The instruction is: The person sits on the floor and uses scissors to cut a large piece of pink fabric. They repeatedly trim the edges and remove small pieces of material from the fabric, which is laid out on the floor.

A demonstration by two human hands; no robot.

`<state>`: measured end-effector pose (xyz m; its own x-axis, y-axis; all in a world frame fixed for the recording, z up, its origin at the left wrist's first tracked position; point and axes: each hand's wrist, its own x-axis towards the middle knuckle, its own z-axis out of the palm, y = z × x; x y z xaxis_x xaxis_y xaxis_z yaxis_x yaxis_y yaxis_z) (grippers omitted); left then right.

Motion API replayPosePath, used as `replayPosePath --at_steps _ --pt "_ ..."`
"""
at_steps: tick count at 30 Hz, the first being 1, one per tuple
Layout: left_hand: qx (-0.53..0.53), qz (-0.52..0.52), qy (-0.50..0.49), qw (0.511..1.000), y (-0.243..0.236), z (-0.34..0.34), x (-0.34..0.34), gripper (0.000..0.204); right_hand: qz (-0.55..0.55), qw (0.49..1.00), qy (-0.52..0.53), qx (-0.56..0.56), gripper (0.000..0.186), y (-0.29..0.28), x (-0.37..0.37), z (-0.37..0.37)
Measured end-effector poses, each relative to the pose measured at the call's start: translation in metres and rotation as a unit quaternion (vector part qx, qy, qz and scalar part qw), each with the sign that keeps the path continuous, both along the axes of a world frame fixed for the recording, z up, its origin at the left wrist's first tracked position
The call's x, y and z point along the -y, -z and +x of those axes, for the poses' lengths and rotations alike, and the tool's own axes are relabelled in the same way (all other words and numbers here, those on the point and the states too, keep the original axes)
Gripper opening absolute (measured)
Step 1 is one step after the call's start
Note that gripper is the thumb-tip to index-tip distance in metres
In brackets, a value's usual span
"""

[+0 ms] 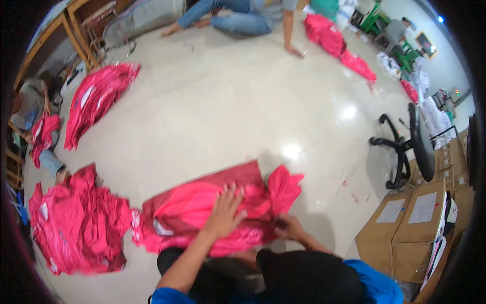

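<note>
A bright pink garment [202, 210] lies spread on the pale floor in front of me, on top of a darker red cloth [230, 175]. My left hand [225, 210] rests flat on the pink fabric, fingers spread. My right hand [288, 226] pinches the garment's near edge at the right, close to a folded-up pink flap [283, 187]. A crumpled heap of similar pink garments [76, 223] lies to my left, touching the spread one.
Another pink pile [96, 99] lies further left, and more pink cloth [336, 43] at the back near a seated person in jeans [243, 17]. A second person sits at the left edge [43, 147]. A black office chair [410, 147] and cardboard boxes [405, 228] stand right.
</note>
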<state>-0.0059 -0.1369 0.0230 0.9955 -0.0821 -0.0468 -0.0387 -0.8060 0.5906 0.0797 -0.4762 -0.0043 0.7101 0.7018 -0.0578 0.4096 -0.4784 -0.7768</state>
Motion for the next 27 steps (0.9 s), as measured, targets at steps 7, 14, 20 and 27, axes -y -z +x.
replayPosePath --at_steps 7,14,20,27 --pt "-0.046 0.082 0.098 0.991 0.024 -0.028 0.029 0.091 -0.005 0.98 0.197 0.038 0.026 -0.085 -0.08 0.058" --pt "-0.057 -0.137 0.008 0.989 0.003 -0.003 0.017 0.069 -0.163 0.967 0.139 0.137 0.037 -0.032 -0.178 0.126" --pt "0.037 -0.275 -0.218 0.936 -0.035 0.029 -0.001 0.041 -0.117 0.956 0.166 0.212 0.027 -0.023 -0.184 0.12" --pt "0.183 -0.159 -0.219 0.945 -0.011 0.037 -0.008 0.057 0.141 0.98 0.135 0.038 0.023 -0.035 -0.157 0.073"
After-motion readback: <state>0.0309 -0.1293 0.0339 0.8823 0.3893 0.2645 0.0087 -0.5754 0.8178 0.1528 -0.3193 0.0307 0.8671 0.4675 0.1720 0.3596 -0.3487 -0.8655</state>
